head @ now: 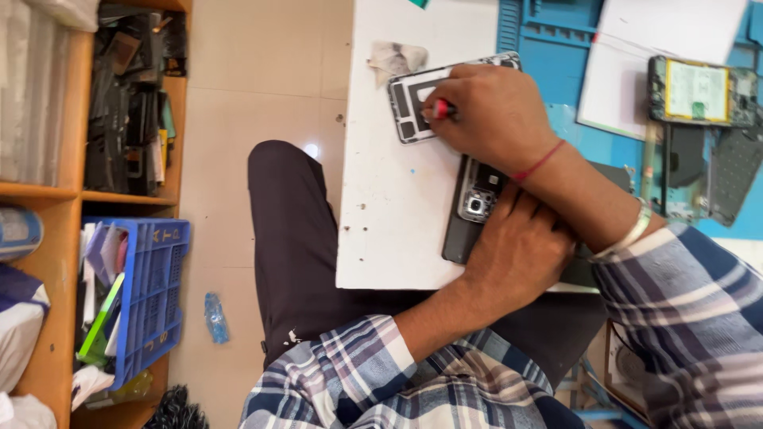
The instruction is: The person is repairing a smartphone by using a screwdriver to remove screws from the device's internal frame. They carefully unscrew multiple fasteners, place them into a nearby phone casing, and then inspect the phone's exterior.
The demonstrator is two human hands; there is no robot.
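2 hands work at the white table [389, 230]: the right hand [489, 115], fingers closed on a red-tipped tool [439, 109], touches a phone frame [413, 107]; the left hand [517, 250], fingers spread flat, presses a dark phone [470, 202] just beside.

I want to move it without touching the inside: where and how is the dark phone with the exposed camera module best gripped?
Grip the dark phone with the exposed camera module by its long side edges, near the end overhanging the white table, coming from the table edge. It lies flat with its open back up, and one hand covers its far part, so only the thin rims are safe.
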